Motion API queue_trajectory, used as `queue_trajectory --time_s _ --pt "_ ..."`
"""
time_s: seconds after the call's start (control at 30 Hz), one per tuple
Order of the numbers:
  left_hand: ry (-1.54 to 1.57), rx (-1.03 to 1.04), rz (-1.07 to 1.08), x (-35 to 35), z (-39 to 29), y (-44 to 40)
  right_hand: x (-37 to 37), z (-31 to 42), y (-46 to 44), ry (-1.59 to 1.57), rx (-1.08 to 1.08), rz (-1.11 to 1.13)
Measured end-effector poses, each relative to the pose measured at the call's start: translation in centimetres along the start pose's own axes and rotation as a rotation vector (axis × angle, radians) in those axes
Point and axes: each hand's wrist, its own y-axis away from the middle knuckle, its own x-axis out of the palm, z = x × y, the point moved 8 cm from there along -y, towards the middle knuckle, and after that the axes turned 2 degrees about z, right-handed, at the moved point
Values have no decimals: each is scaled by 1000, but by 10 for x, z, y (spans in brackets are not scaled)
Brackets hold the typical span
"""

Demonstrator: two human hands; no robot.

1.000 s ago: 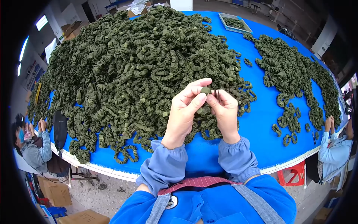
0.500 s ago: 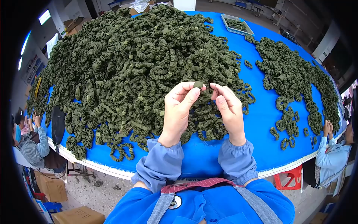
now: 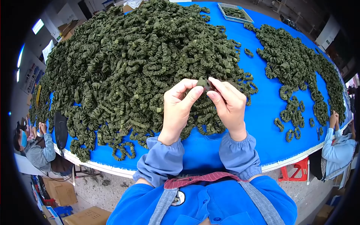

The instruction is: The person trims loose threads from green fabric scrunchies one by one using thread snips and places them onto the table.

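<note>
My left hand (image 3: 179, 107) pinches a dark green scrunchie (image 3: 201, 82) between thumb and fingers, in front of my chest above the table edge. Close beside it, my right hand (image 3: 229, 107) has its thumb and forefinger closed at the scrunchie's other side. Something small and dark shows between the right fingertips, too small to name. Most of the scrunchie is hidden by the fingers or merges with the heap behind. That large heap of green scrunchies (image 3: 123, 63) fills the table beyond both hands.
A blue cloth (image 3: 262, 146) covers the table. A second scrunchie pile (image 3: 288, 60) lies to the right, with a few loose ones nearer. At the back stands a plastic basket (image 3: 235, 13). One person (image 3: 35, 146) sits at the left, another (image 3: 339, 146) at the right, beside a red stool (image 3: 294, 170).
My right hand has come closer to my left, so the fingertips now meet around the scrunchie. The view has shifted slightly.
</note>
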Motion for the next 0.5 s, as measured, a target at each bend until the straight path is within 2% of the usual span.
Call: queue_trajectory --time_s 0.5 --pt "-79 20 22 0 1 -1 0 1 -1 46 -62 -10"
